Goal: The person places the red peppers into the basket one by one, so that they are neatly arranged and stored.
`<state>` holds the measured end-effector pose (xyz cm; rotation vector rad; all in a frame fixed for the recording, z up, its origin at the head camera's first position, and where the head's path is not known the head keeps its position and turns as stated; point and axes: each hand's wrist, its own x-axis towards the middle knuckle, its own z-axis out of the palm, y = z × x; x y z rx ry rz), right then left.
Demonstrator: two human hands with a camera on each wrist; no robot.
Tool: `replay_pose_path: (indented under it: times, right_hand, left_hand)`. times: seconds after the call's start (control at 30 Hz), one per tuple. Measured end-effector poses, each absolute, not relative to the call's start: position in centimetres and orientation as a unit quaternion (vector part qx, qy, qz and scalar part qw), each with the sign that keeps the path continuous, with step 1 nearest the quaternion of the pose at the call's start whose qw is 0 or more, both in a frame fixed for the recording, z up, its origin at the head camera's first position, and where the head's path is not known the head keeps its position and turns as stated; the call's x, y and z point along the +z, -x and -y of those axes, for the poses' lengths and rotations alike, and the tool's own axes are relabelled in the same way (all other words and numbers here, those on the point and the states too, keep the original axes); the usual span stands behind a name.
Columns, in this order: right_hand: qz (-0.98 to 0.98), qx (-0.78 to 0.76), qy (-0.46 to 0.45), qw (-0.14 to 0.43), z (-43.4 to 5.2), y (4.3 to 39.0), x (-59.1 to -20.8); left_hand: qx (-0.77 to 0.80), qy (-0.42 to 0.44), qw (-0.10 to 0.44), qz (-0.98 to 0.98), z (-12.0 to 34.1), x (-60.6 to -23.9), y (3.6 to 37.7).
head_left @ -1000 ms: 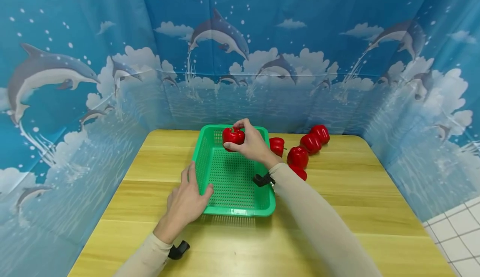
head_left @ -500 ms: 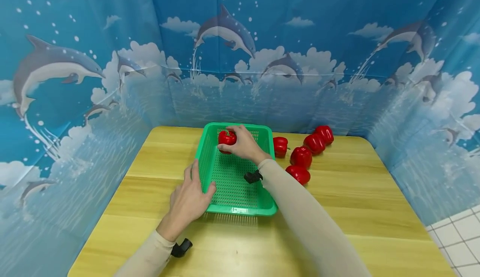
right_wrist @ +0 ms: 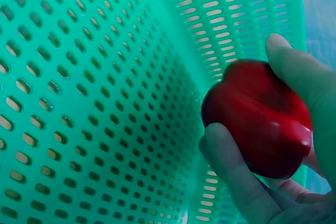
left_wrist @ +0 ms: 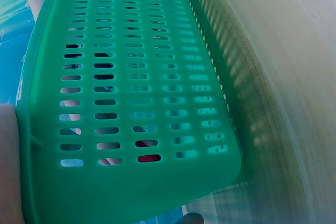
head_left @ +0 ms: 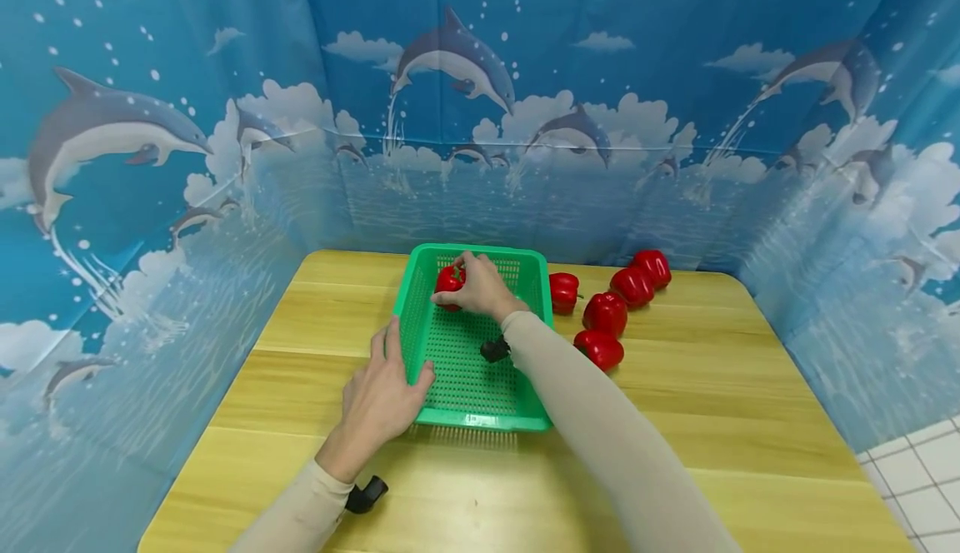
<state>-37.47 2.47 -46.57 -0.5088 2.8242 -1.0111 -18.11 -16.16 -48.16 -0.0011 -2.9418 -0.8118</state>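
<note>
Bell pepper [head_left: 447, 291], deep red and glossy, up in the far left part of the green basket [head_left: 480, 420]; a bit of green stem shows on top, and from the right wrist it's all smooth skin and rounded lobes, a soft groove along the upper side, a pale glint near one end; the slotted wall is right by it, though whether it touches the basket's floor I can't tell from where I'm standing.

And look at that right hand [head_left: 483, 291]; thumb on one side, fingers on the other, parted just as wide as the pepper and holding it firmly between them; the forearm slants in over the basket's right rim, pale sleeve [head_left: 600, 420] down to the wrist, black fitting [head_left: 495, 349] hanging beneath.

Over to the left hand [head_left: 378, 395]; it's at the near left side of the basket, fingers extended up along the outer wall, thumb spread apart and lying by the rim, nothing gripped in the palm that I can see.

Outside the basket, five more red peppers [head_left: 605, 314] sit to the right in a loose, crooked row, the lot of them on a yellow wood-grain table [head_left: 712, 403]; behind, a blue curtain [head_left: 480, 195], dolphins leaping across it!
</note>
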Motion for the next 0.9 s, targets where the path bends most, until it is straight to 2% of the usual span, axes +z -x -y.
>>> replay_pose_path:
  times: [0.37, 0.9]
  right_hand:
    - [-0.926, -0.314, 0.197, 0.064, -2.3, 38.1, -47.5]
    - [-0.924, -0.313, 0.215, 0.05, -3.2, 37.3, -45.8]
  left_hand:
    - [-0.264, 0.002, 0.05, 0.963, 16.1, -48.3, 18.1]
    - [-0.261, -0.004, 0.052, 0.964, 16.0, -48.2, 18.1]
